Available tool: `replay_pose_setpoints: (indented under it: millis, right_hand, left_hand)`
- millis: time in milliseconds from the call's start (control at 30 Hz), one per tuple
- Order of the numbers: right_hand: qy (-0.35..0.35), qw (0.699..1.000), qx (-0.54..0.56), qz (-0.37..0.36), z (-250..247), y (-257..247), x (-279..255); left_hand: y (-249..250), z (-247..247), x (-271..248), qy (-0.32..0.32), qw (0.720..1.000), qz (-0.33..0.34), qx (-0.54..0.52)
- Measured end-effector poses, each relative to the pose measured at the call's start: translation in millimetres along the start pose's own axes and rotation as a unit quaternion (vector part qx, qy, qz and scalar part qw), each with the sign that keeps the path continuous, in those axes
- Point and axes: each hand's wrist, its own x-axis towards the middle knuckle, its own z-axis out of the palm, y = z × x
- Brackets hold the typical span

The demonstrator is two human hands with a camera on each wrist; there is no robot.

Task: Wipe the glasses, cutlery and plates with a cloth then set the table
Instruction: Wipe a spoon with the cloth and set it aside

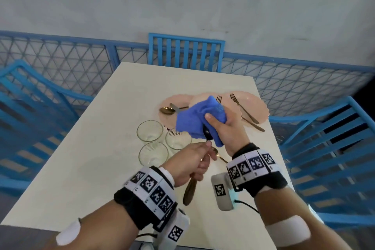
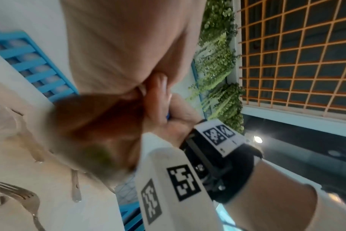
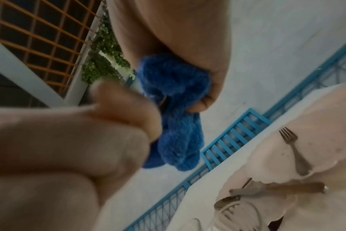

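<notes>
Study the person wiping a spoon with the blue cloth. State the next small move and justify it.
Probably draw the spoon back through the blue cloth: the right hand grips the cloth around the bowl, the left hand holds the handle, and much other cutlery waits on the pink plates.

No readable words, brand names or numbers are showing anywhere in these views. The only printed marks are black-and-white square fiducial codes, which carry no legible text: a row of them is running along the wristband (image 1: 151,193) on the left forearm and another row along the wristband (image 1: 251,165) on the right forearm, and single codes are sitting on the white camera housings (image 1: 221,192) strapped under each wrist. Tiny dark characters are appearing beneath some of the squares, but they are too small and blurred to make out.
</notes>
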Motion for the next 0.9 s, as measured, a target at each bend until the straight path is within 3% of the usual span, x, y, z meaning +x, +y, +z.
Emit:
replay_pose_setpoints:
  millis: [167, 333, 533, 667, 767, 833, 900]
  right_hand:
    - [0.122, 0.992, 0.017, -0.031, -10.4, 5.3, 5.8]
    - [0.165, 0.979, 0.098, 0.070, 6.6, 18.7, -4.9]
    - [0.000, 0.968, 0.197, 0.159, 24.9, 17.4, -25.0]
    - [-0.062, 0.978, 0.144, 0.139, 25.3, 17.0, -29.7]
    - [-0.075, 0.987, 0.102, 0.103, 19.7, 14.0, -31.6]
    - [-0.093, 0.990, 0.071, 0.072, 17.6, 13.2, -32.8]
    - [-0.130, 0.990, 0.024, 0.043, 22.0, 14.2, -35.0]
  left_hand:
    - [-20.6, -0.8, -23.4, 0.001, 0.997, -0.008, 0.076]
    - [-25.3, -5.1, -19.5, 0.043, 0.998, -0.005, 0.037]
    - [-16.3, -10.1, -11.7, 0.068, 0.997, 0.023, -0.020]
    - [-14.8, -17.8, -10.1, 0.057, 0.997, 0.009, -0.044]
    - [-6.5, -36.4, -14.6, 0.055, 0.997, -0.006, 0.048]
    - [3.9, -54.9, -13.3, 0.119, 0.991, 0.045, 0.036]
    - [16.6, -63.1, -12.0, 0.127, 0.988, 0.089, -0.018]
